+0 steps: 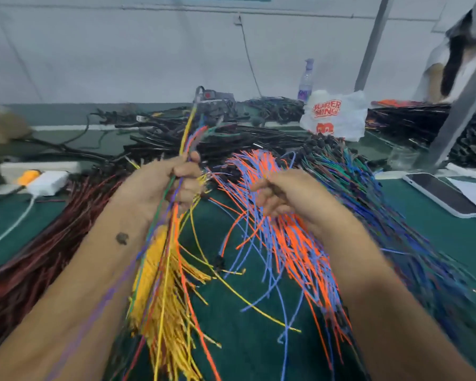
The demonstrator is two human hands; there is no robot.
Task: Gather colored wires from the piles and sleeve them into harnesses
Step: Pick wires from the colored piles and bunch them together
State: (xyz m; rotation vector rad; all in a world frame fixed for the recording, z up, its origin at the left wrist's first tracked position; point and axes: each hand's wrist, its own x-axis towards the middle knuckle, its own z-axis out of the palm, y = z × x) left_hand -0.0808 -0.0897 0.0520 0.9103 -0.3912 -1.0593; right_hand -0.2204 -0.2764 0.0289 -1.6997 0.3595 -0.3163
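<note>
Several wires, a mixed bundle (186,138) of yellow, green, purple and orange, stand gripped in the left hand (173,180) at frame centre, ends rising toward upper centre. Gathering looks partway; no sleeve on this bundle, so sleeving remains. Right hand (283,196), centre right, hovers over the orange-and-blue pile (294,243), fingers loosely curled; whether it pinches a strand I cannot tell. Black finished harnesses (231,138) lie behind.

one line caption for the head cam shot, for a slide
Left hand grips a mixed-colour wire bundle while the right hand reaches over the orange and blue wire pile.
</note>
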